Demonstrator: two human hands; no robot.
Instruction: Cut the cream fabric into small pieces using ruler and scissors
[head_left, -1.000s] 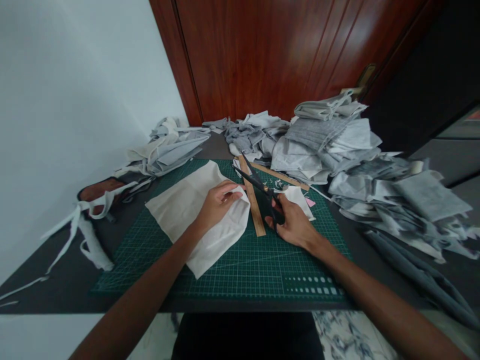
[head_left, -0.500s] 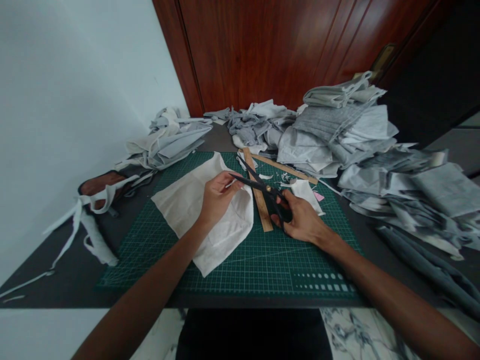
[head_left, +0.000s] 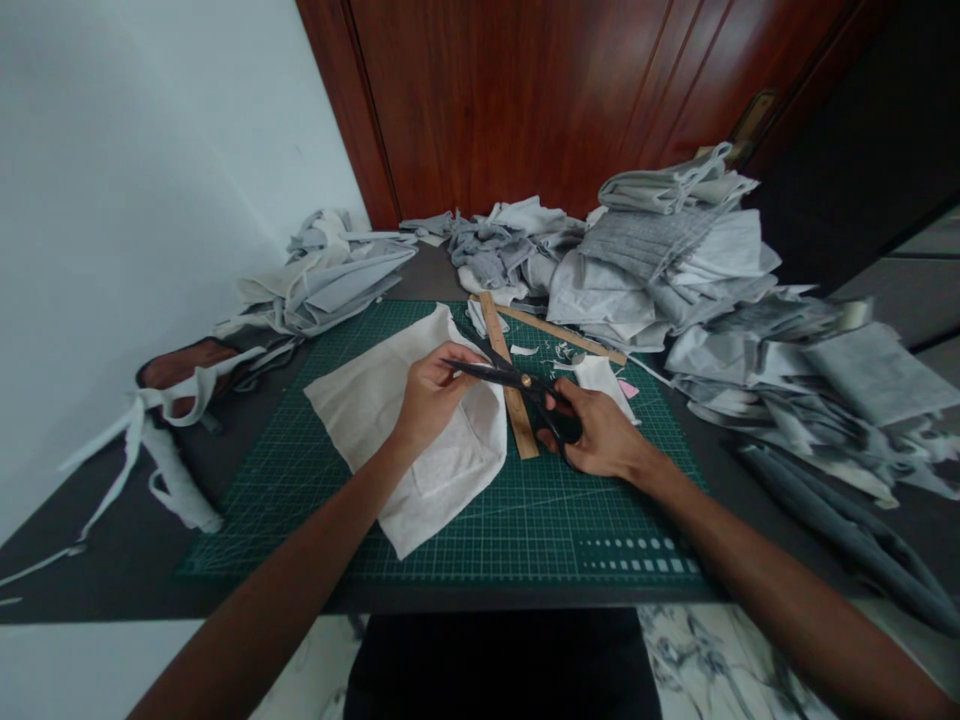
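Note:
A white piece of cloth point(head_left: 442, 455) lies over the green cutting mat point(head_left: 517, 540), its upper right edge raised in my left hand point(head_left: 433, 392), whose fingers pinch it. My right hand point(head_left: 596, 432) is closed round the handles of black scissors point(head_left: 527, 381). Their blades point left and are parted; one passes over the fingers of my left hand at the cloth's edge. Fingers hide the exact spot where blade and cloth meet. Beneath the scissors lies a wooden ruler point(head_left: 519, 420), running away from me.
A second wooden strip point(head_left: 559, 329) lies slantwise at the mat's back. Small white scraps and a folded white piece point(head_left: 600, 380) are on the right. Heaps of grey cloth point(head_left: 660, 260) stand behind and to the right. A brown pouch-like item point(head_left: 184, 375) with straps is at left.
The scissors have shifted slightly left, and their upper blade reaches further across my left fingers. My left hand still pinches the cloth. The whole view has moved a little.

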